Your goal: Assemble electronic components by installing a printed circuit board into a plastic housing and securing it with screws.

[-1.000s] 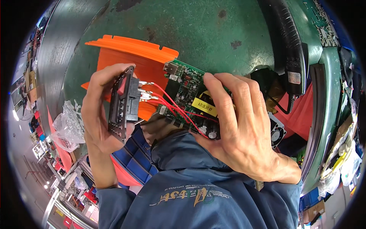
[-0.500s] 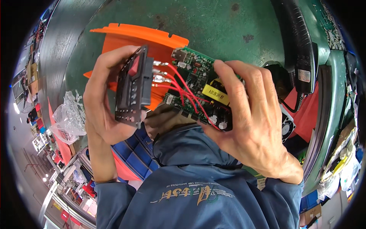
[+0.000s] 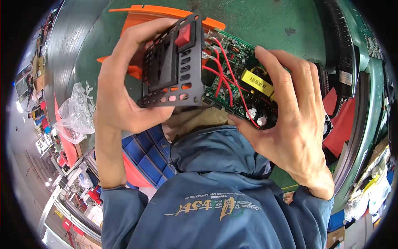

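In the head view, the left hand (image 3: 118, 91) grips the black slotted panel (image 3: 176, 62) by its edges, its red switch (image 3: 183, 35) turned more into sight than a second ago; red wires (image 3: 227, 62) run from it across the green circuit board (image 3: 242, 53), clasped by the right hand (image 3: 292, 97) beside the orange casing (image 3: 137, 16)

Panel (image 3: 171, 62) left of circuit board (image 3: 241, 55); wires (image 3: 222, 75) between; bag (image 3: 77, 114) farther left.

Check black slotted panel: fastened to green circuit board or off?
Off: left hand holds the panel tilted, exposed red wires running from it to the board.
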A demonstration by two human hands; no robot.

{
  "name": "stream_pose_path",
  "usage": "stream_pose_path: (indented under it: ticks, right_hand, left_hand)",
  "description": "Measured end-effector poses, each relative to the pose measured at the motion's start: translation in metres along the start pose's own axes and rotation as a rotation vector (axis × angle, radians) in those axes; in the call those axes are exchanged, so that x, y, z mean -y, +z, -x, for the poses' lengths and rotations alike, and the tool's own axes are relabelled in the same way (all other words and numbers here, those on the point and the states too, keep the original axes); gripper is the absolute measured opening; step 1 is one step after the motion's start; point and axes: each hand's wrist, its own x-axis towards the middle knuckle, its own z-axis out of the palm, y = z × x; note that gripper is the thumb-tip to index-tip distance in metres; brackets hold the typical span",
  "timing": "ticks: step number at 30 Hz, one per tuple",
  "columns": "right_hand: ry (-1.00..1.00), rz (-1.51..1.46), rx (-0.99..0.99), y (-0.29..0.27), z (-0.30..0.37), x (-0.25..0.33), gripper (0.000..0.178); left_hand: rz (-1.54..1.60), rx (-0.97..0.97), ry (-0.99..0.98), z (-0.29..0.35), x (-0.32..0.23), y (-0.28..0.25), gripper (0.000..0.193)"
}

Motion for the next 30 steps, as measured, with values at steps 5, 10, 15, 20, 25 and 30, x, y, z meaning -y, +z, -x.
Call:
stream_pose_path:
  ticks: [5,10,15,20,25,30]
  right_hand:
    - [0.002,-0.009,0.002,0.001,0.002,0.001,0.091]
    - [-0.033,-0.009,-0.022,0.001,-0.001,-0.005,0.091]
    - [-0.021,-0.026,-0.002,0.002,-0.005,-0.006,0.092]
    - [-0.007,0.05,-0.074,-0.006,-0.012,-0.017,0.09]
    - [-0.006,0.032,-0.07,-0.01,-0.013,-0.022,0.091]
    - [-0.03,-0.064,0.012,-0.014,0.002,-0.017,0.091]
  left_hand:
    - [0.02,-0.03,0.065,0.002,0.007,0.003,0.085]
    - [-0.046,-0.052,-0.052,-0.001,-0.01,0.008,0.094]
    - [-0.229,-0.173,-0.207,0.017,-0.024,0.03,0.111]
    - [-0.455,-0.314,-0.099,0.027,-0.008,0.041,0.109]
    - [-0.291,-0.303,-0.195,0.034,-0.004,0.043,0.117]
    - [-0.047,-0.32,-0.273,0.034,-0.003,0.028,0.112]
